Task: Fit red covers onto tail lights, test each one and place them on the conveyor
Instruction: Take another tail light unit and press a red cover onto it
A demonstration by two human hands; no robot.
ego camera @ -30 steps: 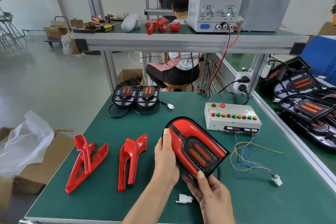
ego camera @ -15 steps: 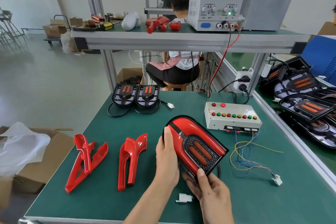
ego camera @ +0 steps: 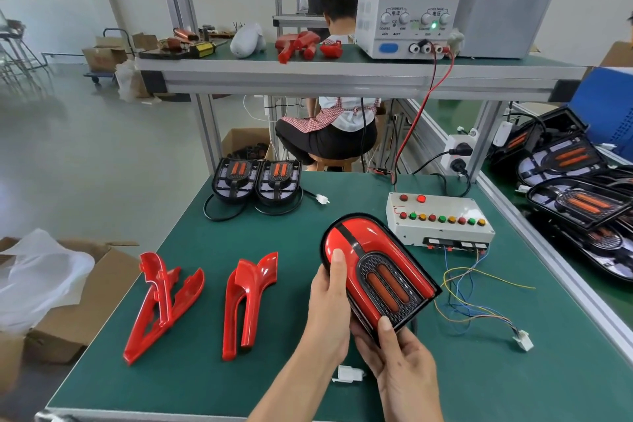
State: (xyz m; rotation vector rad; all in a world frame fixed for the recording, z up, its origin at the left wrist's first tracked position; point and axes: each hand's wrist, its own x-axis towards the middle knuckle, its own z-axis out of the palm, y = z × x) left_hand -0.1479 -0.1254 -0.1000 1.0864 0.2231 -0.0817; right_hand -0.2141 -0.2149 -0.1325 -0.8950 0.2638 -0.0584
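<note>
Where green bench (ego camera: 205, 370) meets grey floor (ego camera: 85, 164) — both hands (ego camera: 359, 329) grip the tail light (ego camera: 376, 271).

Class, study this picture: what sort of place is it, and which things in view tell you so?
Most likely a small factory assembly and testing bench for vehicle tail lights: a power supply on the shelf, a button test box with loose wires, and spare red covers on the green mat.

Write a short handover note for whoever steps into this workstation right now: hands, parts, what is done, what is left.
Left hand and right hand both grip one tail light, red cover already on, held above the bench.
Two bare tail lights lie at the far edge; two loose red covers at the left.
The test box is not connected to the held light.
Left: test it, put it on the conveyor, cover the others.
</note>
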